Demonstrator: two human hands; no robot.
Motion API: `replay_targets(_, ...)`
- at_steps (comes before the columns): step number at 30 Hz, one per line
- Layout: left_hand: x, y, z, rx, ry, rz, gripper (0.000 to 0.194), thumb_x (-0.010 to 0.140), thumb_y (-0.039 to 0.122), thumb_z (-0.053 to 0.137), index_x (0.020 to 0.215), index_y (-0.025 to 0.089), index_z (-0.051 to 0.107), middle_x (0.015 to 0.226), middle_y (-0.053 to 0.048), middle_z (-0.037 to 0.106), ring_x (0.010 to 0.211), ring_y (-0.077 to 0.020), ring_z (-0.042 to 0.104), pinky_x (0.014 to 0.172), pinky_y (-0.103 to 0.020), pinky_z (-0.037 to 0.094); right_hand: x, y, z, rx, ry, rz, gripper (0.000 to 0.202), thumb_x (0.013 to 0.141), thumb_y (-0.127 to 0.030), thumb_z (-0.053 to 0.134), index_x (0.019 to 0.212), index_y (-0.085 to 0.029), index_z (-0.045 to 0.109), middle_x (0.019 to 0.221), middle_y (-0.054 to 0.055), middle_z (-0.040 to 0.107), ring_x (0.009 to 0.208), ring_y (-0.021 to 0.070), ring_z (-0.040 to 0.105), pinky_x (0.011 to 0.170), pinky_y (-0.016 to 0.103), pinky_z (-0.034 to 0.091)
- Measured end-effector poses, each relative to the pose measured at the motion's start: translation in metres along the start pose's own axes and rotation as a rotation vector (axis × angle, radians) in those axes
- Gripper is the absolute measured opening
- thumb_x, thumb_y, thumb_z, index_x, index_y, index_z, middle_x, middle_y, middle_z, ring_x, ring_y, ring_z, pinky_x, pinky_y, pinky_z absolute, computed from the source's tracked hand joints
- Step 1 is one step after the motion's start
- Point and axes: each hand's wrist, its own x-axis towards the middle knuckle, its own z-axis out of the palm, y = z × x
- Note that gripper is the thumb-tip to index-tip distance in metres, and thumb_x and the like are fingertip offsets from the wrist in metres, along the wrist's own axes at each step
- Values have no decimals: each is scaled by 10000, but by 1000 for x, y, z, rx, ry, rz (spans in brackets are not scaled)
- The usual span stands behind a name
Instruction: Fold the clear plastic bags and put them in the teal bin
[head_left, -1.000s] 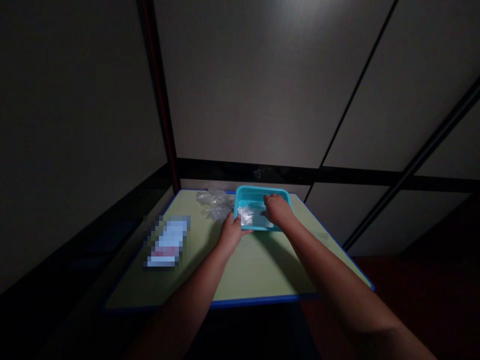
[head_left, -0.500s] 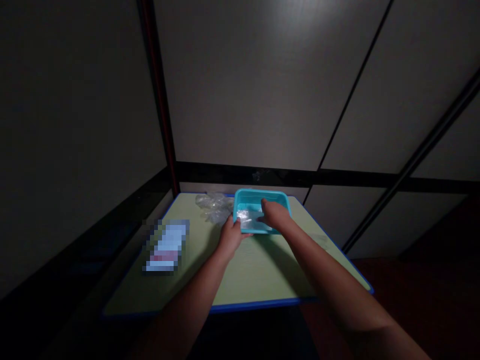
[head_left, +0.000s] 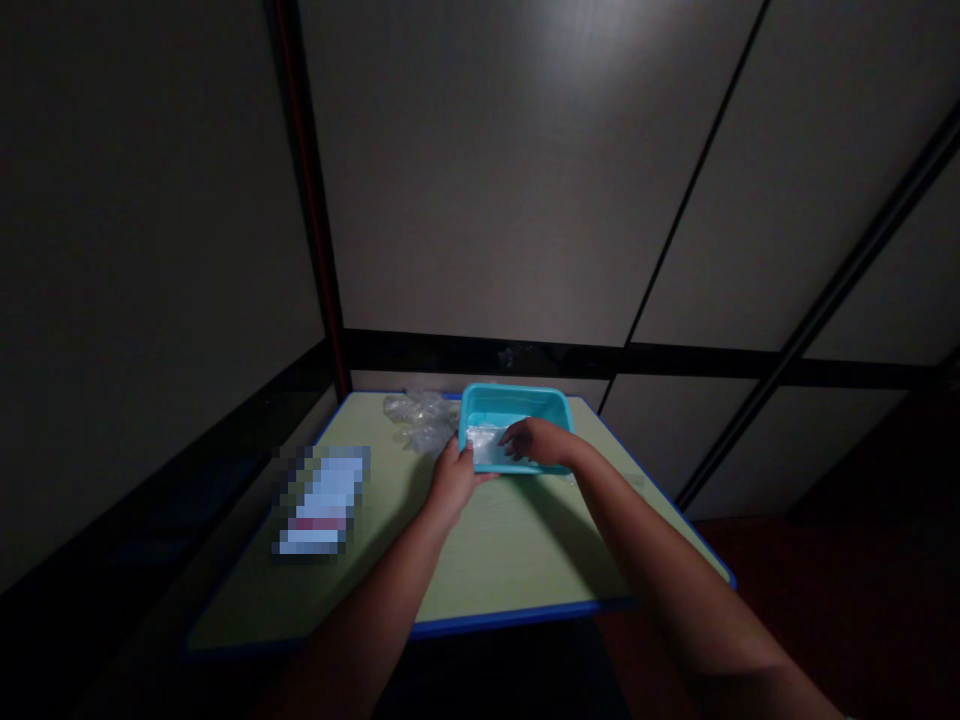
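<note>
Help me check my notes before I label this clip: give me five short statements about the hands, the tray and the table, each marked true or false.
1. The left hand holds the turquoise tray at its near left corner. True.
2. The right hand is flat on the table, outside the tray. False: the right hand reaches into the tray.
3. Crumpled clear plastic lies to the left of the tray. True.
4. The table has a red edge. False: its edging is blue.
5. The pixelated item lies on the right side of the table. False: the pixelated item lies on the left side.
</note>
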Motion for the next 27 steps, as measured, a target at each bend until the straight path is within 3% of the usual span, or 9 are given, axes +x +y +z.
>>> replay_targets(9,1,-1,-1,-1,-5,-23,169,840,151,544,1005,168,574,1018,-82,657,875,-206,660,710,-385,590,16,11,6,133,33,96,432,709,70,470,1058,-111,650,926,104,719,716,129,678,590,171,479)
replay_targets(16,1,-1,-1,15,-14,-30,145,849,151,525,986,161,571,965,-82,666,836,-202,672,712,-400,590,25,7,8,203,5,126,238,802,-32,489,952,-135,643,721,56,707,534,122,647,515,211,502)
replay_targets(20,0,0,-1,17,-13,-21,209,854,145,523,1055,176,567,994,-75,657,844,-192,665,709,-376,592,26,5,-1,160,81,79,109,849,-140,534,907,-144,627,663,18,681,484,91,608,502,183,481)
replay_targets(24,1,-1,-2,5,3,-10,227,833,168,572,1060,177,577,987,-70,648,850,-195,655,703,-380,591,15,4,-15,29,248,25,110,832,-182,595,931,-147,628,814,42,684,605,101,613,590,203,468)
replay_targets(27,1,-1,-1,18,18,-13,212,840,164,555,1050,167,578,992,-78,639,842,-196,651,695,-383,593,3,2,-20,-79,307,-9,221,721,-182,728,928,-160,654,934,62,662,823,163,616,732,248,448)
